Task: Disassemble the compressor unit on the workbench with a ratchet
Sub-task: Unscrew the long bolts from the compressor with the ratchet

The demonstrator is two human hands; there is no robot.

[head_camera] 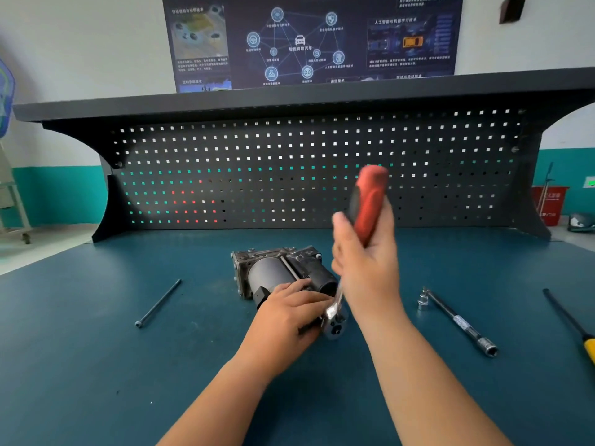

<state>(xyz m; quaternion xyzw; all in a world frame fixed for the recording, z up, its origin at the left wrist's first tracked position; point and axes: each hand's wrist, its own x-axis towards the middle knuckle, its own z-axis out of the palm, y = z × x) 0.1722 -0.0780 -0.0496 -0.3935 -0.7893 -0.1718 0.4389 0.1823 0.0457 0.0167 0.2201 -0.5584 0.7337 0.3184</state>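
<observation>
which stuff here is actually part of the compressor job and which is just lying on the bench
In use: compressor unit, held by the left hand; ratchet, gripped by the right hand.
Lying about: long bolt at left; small socket and extension bar at right; yellow-handled tool at the right edge.

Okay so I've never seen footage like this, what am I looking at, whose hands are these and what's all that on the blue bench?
One picture, from a camera worn on a person's head, looking down at their own hands. The left hand holds the compressor unit steady on the blue workbench. The right hand grips a red-handled ratchet, its metal head at the unit's near end. Loose on the bench: a long bolt at left, an extension bar and small socket at right, a yellow-handled tool at the edge.
</observation>
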